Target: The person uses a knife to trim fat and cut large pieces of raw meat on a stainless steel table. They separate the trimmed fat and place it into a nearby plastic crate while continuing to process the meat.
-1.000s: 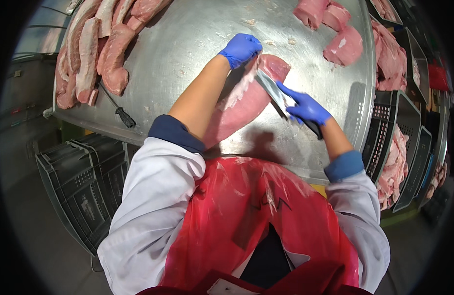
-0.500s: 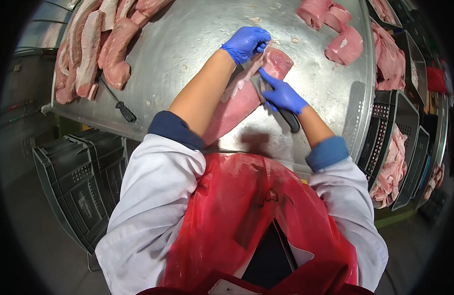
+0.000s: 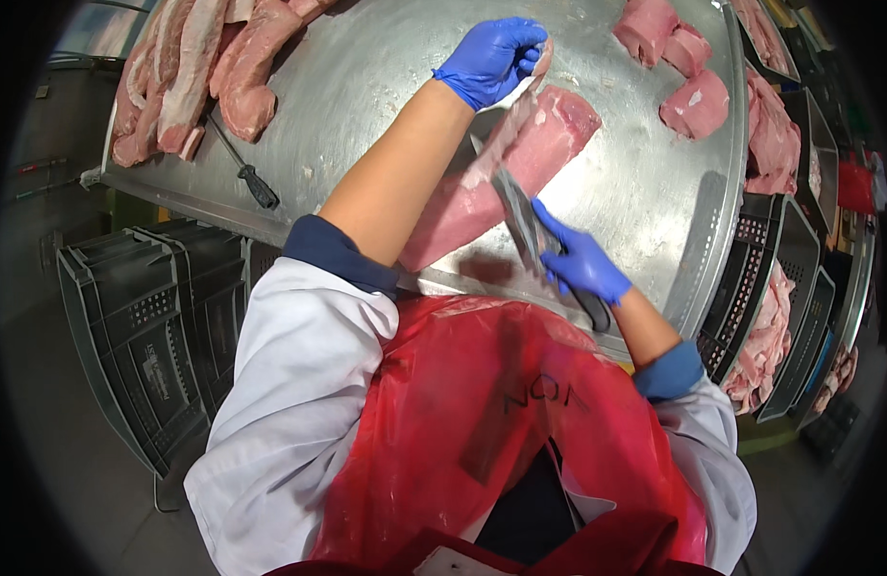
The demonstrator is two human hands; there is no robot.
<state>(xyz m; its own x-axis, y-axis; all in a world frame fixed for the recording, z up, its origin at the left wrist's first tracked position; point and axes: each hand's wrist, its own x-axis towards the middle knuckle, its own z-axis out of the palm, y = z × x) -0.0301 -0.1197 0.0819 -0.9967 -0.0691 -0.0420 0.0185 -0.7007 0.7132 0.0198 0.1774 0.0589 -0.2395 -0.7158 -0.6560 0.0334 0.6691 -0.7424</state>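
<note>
A long pink pork loin [image 3: 549, 144] lies slantwise on the steel table. My left hand [image 3: 496, 60], in a blue glove, is closed on a pale strip of membrane [image 3: 506, 134] and pulls it up from the loin's far end. My right hand [image 3: 583, 259], also gloved in blue, grips the dark handle of a knife [image 3: 520, 216]. Its blade points up and to the left, with the tip close to the loin's near side by the strip. The loin's near end is partly behind my left forearm.
Several long meat pieces [image 3: 184, 77] lie at the far left beside a sharpening steel [image 3: 242, 163]. Cut meat chunks [image 3: 696, 103] sit at the far right of the table [image 3: 366, 86]. Dark crates [image 3: 141, 336] stand at left; crates holding meat [image 3: 765, 336] line the right.
My left hand has moved slightly up and right with the strip. My right hand has drawn the knife back toward me and to the right, exposing more of the blade.
</note>
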